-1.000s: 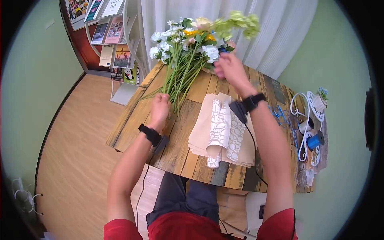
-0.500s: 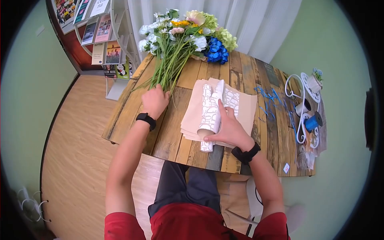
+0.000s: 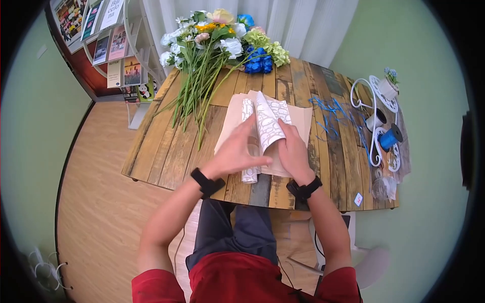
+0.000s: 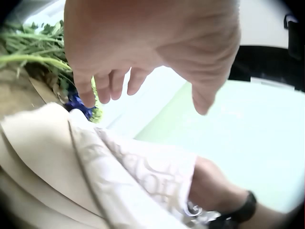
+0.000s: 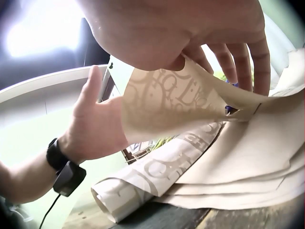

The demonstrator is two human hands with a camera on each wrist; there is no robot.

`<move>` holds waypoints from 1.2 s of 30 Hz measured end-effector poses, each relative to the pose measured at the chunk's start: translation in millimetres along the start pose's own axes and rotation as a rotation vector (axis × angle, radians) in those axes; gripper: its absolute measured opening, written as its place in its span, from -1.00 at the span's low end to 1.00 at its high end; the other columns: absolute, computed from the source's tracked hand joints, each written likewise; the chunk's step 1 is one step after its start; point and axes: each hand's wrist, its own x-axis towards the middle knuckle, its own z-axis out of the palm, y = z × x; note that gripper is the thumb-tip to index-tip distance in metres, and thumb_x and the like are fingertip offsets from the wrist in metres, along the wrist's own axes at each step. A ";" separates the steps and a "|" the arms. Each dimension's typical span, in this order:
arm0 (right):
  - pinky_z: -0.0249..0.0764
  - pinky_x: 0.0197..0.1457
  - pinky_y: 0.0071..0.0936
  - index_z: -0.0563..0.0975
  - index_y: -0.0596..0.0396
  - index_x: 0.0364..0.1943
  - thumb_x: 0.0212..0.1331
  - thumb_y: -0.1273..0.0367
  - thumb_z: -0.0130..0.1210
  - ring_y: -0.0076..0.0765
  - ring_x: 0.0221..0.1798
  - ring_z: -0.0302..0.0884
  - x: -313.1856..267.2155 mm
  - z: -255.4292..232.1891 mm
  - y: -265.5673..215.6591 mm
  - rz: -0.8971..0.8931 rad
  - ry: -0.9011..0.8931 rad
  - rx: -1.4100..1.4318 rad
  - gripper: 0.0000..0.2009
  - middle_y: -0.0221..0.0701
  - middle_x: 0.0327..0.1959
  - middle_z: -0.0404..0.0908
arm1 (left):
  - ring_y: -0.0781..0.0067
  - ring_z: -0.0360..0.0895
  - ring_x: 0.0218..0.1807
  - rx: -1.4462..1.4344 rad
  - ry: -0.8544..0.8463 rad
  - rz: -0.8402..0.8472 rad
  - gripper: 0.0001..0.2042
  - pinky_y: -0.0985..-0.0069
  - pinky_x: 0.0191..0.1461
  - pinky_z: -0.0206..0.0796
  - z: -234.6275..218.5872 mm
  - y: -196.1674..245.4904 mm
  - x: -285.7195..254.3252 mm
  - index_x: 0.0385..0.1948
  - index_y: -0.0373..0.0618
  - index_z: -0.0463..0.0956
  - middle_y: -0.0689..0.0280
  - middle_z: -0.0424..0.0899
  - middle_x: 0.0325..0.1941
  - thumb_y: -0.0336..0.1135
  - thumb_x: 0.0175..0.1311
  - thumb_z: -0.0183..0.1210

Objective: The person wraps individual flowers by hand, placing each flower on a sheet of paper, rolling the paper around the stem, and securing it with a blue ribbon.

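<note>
A curled white sheet with grey lettering (image 3: 269,126) stands partly raised over a stack of brown paper (image 3: 302,118). My right hand (image 3: 294,154) holds its right side; in the right wrist view my right hand (image 5: 190,33) has its thumb against the edge of the sheet (image 5: 167,98). My left hand (image 3: 233,151), thumb spread wide, is above a narrow patterned roll (image 3: 249,175) just left of the sheet. In the left wrist view my left hand (image 4: 152,43) has its fingers apart with nothing between them, over the patterned paper (image 4: 143,176).
Long-stemmed flowers (image 3: 194,91) lie at the table's back left, with blue blooms (image 3: 258,61) beside them. Blue ribbon (image 3: 328,113), a blue spool (image 3: 389,137) and a white metal stand (image 3: 375,151) are on the right. A magazine rack (image 3: 136,55) stands beyond the left edge.
My left hand has left the flower stems and come right, over the papers. My right hand came back from the blooms to the paper, and the curled sheet now stands apart from the narrow roll.
</note>
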 end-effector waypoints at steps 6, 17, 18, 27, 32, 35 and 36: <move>0.43 0.11 -0.15 0.46 0.23 0.13 0.18 0.52 -0.14 0.15 0.05 0.50 8.8 -10.3 9.9 0.003 0.172 0.084 -0.60 -0.04 0.01 0.53 | 0.04 0.50 0.21 0.023 0.135 -0.268 -0.35 0.41 0.23 0.32 21.5 -12.5 19.4 0.29 -0.34 0.24 -0.14 0.48 0.20 -0.46 0.08 0.22; 0.47 -0.19 -0.40 0.58 0.30 -0.23 0.19 0.50 0.06 -0.13 -0.34 0.63 24.7 -85.3 35.2 0.086 0.288 0.390 -0.86 -0.06 -0.39 0.65 | 0.12 0.37 0.34 0.057 0.069 0.281 -0.43 0.28 0.38 0.19 -45.3 29.6 44.5 0.22 -0.19 0.36 0.03 0.42 0.32 -0.37 0.11 0.32; 0.47 -0.19 -0.40 0.58 0.30 -0.23 0.19 0.50 0.06 -0.13 -0.34 0.63 29.9 -89.5 31.9 0.087 0.290 0.389 -0.86 -0.06 -0.39 0.65 | 0.12 0.37 0.34 0.056 0.069 0.283 -0.43 0.28 0.38 0.19 -36.7 32.2 40.2 0.22 -0.19 0.36 0.03 0.42 0.32 -0.37 0.11 0.32; 0.41 -0.32 -0.46 0.58 0.29 -0.36 0.25 0.38 0.06 -0.52 -0.43 0.50 40.7 -118.7 -8.5 0.070 0.169 0.332 -0.80 -0.32 -0.51 0.64 | 0.05 0.26 0.42 0.413 0.427 0.334 -0.27 0.15 0.41 0.12 -0.8 8.2 44.1 0.30 -0.11 0.30 0.07 0.38 0.36 -0.54 -0.06 0.29; 0.39 -0.35 -0.58 0.59 0.29 -0.27 0.14 0.41 0.21 -0.63 -0.47 0.48 43.7 -141.4 -11.3 0.161 0.020 0.433 -0.81 -0.46 -0.49 0.65 | 0.29 0.63 -0.26 0.062 0.326 -0.032 -0.76 0.42 -0.10 0.43 -25.3 18.1 59.7 -0.15 -0.19 0.61 0.16 0.70 -0.32 -0.56 0.15 0.08; 0.38 -0.37 -0.67 0.56 0.32 -0.15 0.03 0.46 0.33 -0.70 -0.50 0.47 55.2 -164.2 0.2 0.216 -0.131 0.269 -0.70 -0.52 -0.53 0.62 | 0.59 0.56 -0.38 -0.340 0.135 -0.428 -0.81 0.58 -0.27 0.39 -41.2 7.3 68.3 -0.24 -0.25 0.60 0.34 0.67 -0.39 -0.32 0.38 0.10; 0.38 -0.37 -0.68 0.56 0.33 -0.16 0.04 0.47 0.32 -0.70 -0.49 0.48 59.4 -165.9 7.3 0.219 -0.223 0.288 -0.71 -0.54 -0.54 0.61 | 0.59 0.57 -0.41 -0.308 0.020 -0.547 -0.77 0.57 -0.30 0.40 -48.9 14.5 67.0 -0.24 -0.27 0.60 0.33 0.67 -0.38 -0.26 0.39 0.11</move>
